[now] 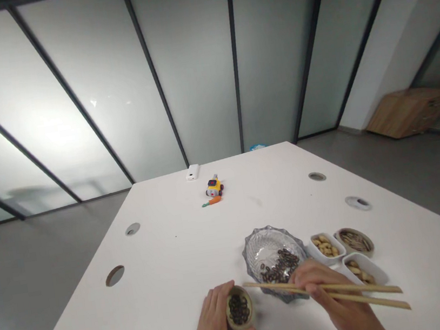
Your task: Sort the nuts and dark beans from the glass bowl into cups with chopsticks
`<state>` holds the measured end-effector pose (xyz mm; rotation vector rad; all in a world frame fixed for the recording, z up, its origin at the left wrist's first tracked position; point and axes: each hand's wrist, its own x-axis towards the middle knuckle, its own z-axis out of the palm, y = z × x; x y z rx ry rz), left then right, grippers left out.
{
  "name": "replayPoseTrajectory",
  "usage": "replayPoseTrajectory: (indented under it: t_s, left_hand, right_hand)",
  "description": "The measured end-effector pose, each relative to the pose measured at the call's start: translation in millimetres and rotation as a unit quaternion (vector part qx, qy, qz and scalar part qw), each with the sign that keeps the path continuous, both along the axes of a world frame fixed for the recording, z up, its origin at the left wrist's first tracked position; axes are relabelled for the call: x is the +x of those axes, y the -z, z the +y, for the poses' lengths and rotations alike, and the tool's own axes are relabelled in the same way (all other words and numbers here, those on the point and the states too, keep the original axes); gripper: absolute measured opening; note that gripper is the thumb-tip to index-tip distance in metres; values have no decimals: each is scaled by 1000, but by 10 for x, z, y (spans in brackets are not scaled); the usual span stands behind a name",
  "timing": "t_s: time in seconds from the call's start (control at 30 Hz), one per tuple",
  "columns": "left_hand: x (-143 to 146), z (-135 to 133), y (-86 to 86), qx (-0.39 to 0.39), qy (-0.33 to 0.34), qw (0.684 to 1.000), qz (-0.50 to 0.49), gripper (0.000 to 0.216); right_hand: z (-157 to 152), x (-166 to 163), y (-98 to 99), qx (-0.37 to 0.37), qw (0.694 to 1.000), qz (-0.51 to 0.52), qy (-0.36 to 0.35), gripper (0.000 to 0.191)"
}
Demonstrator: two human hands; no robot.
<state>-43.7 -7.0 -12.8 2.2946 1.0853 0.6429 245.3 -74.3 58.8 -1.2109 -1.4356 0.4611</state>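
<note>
My left hand (216,326) is wrapped around a small round cup (251,319) at the front of the table. Dark brown beans (239,308) lie inside that cup. In my right hand (332,296) is a pair of wooden chopsticks (368,287), their tips pointing left near the cup's rim. No bean shows clearly between the tips. Behind the chopsticks sits a scalloped clear glass bowl (256,244), with more of the dark beans (283,265) gathered toward its right and front. My right hand covers part of the bowl's front right edge.
Right of the bowl stand two white dishes (341,253) of pale nuts and a round dish (367,237) of striped seeds. Farther back are a yellow toy car (215,187), an orange toy screwdriver (213,201) and a white box-like device (192,172). Round holes (115,276) pierce the white table (171,281).
</note>
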Motion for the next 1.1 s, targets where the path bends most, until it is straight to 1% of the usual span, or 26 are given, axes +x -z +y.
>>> replayPoseTrajectory:
  t_s: [0.1, 0.17, 0.27, 0.4, 0.5, 0.63, 0.9, 1.1]
  left_hand:
    - [-8, 9, 3, -5, -2, 1000, 3, 78]
    - [-19, 18, 16, -7, 1, 1000, 7, 78]
    - [-34, 27, 36, -2, 4, 1000, 8, 77]
    - [-34, 20, 35, 0, 3, 1000, 6, 77]
    - [-25, 17, 27, 1, 5, 1000, 9, 78]
    - [-19, 22, 37, 0, 3, 1000, 12, 80]
    - [-20, 10, 63, 0, 4, 1000, 17, 81]
    - [-22, 15, 65, 8, 3, 1000, 17, 81]
  right_hand:
    - [21, 23, 13, 17, 997, -47, 57, 30]
    - [32, 45, 46, 18, 993, -91, 73, 29]
    - [40, 53, 130, 0, 990, -129, 50, 29]
    - [42, 34, 239, -44, 990, -136, -5, 28]
    - [47, 25, 261, -37, 990, -137, -27, 26]
    - [46, 36, 266, -32, 991, -131, -25, 24]
    - [55, 78, 409, -24, 989, -145, -35, 16]
    - [63, 56, 312, -18, 985, -163, -45, 18]
